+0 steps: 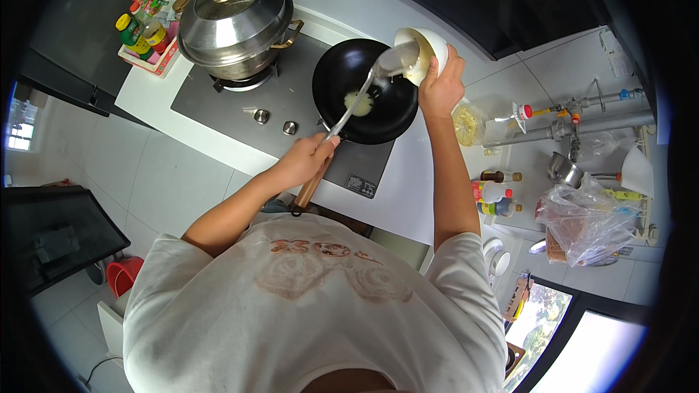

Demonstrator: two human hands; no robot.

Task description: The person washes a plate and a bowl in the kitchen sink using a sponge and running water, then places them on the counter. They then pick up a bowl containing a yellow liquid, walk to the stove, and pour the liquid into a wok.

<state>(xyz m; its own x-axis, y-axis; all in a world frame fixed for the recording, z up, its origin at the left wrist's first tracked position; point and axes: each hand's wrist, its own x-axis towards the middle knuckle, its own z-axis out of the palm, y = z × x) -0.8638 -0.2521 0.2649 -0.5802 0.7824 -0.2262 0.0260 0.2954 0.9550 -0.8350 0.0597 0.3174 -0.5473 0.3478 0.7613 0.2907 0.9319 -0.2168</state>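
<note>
My left hand [308, 159] grips a metal wok spatula [356, 103] by its shaft. A wooden handle [312, 190] with a black ring runs below that hand; whether it belongs to the spatula or the wok I cannot tell. In my right hand [443, 90] a white bowl [434, 43] is tipped over the right rim of a black wok [338, 65]. The spatula's blade lies at the bowl's mouth, against pale yellowish contents. A small pool of pale, cloudy liquid [357, 102] sits in the bottom of the wok.
A lidded steel pot [235, 27] stands on the left burner of the gas hob [229, 103]. Left of it is a tray of condiments [158, 65]. To the right are an oil jug [486, 123], several bottles [494, 192], a steel saucepan [565, 169] and a plastic bag [590, 218].
</note>
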